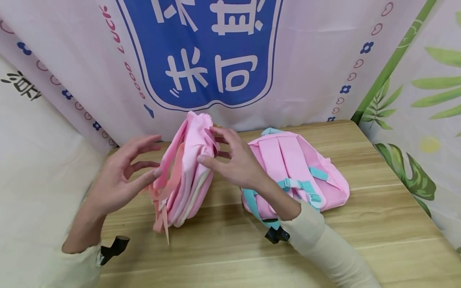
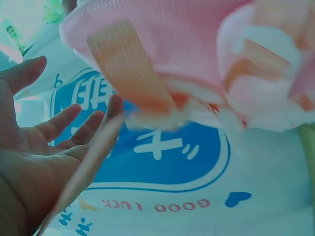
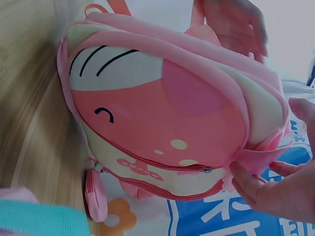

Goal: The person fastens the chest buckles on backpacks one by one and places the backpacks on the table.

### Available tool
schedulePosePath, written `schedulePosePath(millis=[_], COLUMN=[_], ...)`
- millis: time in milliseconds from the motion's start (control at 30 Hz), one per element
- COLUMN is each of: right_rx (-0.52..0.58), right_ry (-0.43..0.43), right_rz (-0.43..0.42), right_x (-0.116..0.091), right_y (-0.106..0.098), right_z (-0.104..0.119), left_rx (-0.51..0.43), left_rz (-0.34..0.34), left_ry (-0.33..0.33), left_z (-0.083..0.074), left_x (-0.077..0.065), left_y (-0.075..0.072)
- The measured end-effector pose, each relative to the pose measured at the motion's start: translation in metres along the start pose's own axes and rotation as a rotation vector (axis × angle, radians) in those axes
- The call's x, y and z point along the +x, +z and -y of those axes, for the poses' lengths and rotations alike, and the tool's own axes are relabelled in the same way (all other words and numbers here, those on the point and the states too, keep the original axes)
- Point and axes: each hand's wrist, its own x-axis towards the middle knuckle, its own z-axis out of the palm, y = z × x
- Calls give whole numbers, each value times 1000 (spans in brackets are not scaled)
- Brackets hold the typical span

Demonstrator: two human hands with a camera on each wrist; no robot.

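A pink backpack [image 1: 191, 164] with coral straps [image 1: 176, 172] stands on edge between the two hands. Its front, in the right wrist view, has a coral face panel [image 3: 147, 118] and a zipped pocket [image 3: 152, 174]. My left hand [image 1: 124, 176] is at the strap side, fingers spread and apart from the bag; the left wrist view shows its palm near an orange strap [image 2: 133, 69]. My right hand [image 1: 235, 160] reaches to the bag's other side, its loosely bent fingers touching a small pink flap [image 3: 253, 160], the thumb standing off from them.
To the right a second pink backpack [image 1: 288, 160] with turquoise straps lies straps up on the wooden table [image 1: 223, 256]. A printed cloth [image 1: 306, 60] hangs along the table's back edge. Black wrist cameras [image 1: 114, 249] sit at both cuffs.
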Motion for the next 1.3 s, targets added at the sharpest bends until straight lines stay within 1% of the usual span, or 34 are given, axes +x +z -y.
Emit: schedulePosePath(millis=[100, 267, 467, 567, 667, 733, 900, 1000, 1100, 1233, 1300], right_rx=[-20, -36, -97, -117, -118, -118, -136, -143, -150, -209, -240], right_ry=[43, 75, 115, 147, 176, 195, 222, 227, 221, 191, 180], right_rz=[-19, -52, -68, -68, -57, -55, -48, -29, -5, 20, 31], right_x=[-3, -9, -17, -21, -25, -27, -32, -35, -39, -43, -46], right_y=[-6, -14, -20, -21, -21, -21, -21, -21, -19, -15, -12], right_z=[-1, -5, -12, -15, -19, -22, -29, -35, -42, -51, -54], left_rx=[-16, -43, -56, -46, -15, 10, 56, 47, -7, -51, -51], left_rz=[-10, -18, -8, 0, 20, 42, 106, 150, 196, 244, 257], left_ry=[-13, -46, -82, -114, -186, -253, -397, -472, -536, -605, -635], left_z=[7, 22, 39, 47, 56, 63, 88, 102, 113, 123, 125], left_x=[-6, -19, -37, -44, -50, -53, -63, -71, -77, -82, -83], left_y=[-1, 2, 11, 16, 19, 20, 19, 19, 21, 24, 24])
